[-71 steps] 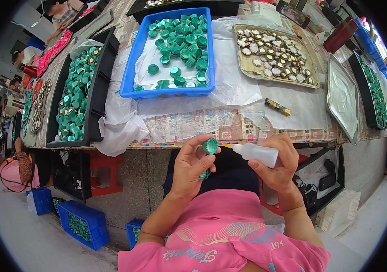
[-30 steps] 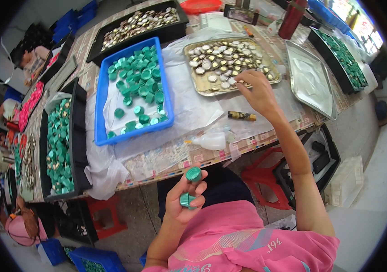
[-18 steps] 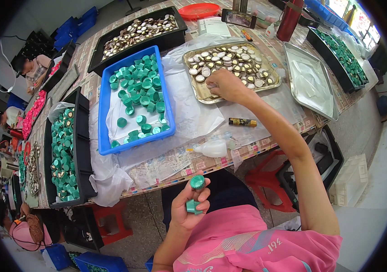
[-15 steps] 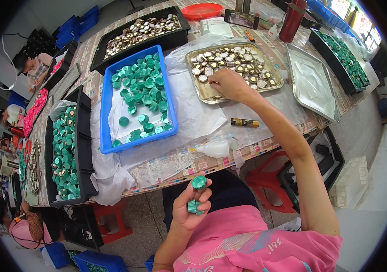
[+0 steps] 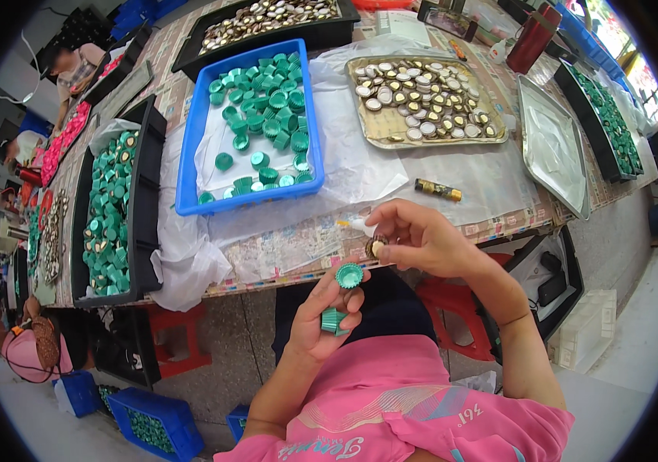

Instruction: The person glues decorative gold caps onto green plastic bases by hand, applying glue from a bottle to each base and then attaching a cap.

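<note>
My left hand is closed around two green foil cups. One foil cup sits at the fingertips, its hollow showing; another cup lies lower, against the fingers. Just above and to the right, my right hand pinches a small round brown-and-cream piece, apart from the upper cup. Similar round pieces lie spread over a metal tray, whose left front part is bare. Many loose green foil cups fill a blue tray on the left of the table.
A black crate of filled green cups stands at left. Behind is a black tray of round pieces. A black-and-gold tube and a partly hidden white squeeze bottle lie near the front edge. Farther right is another metal tray.
My right hand has come back from the metal tray toward my left hand, carrying a round piece. The upper foil cup has turned so its hollow shows more. The whole view has shifted.
</note>
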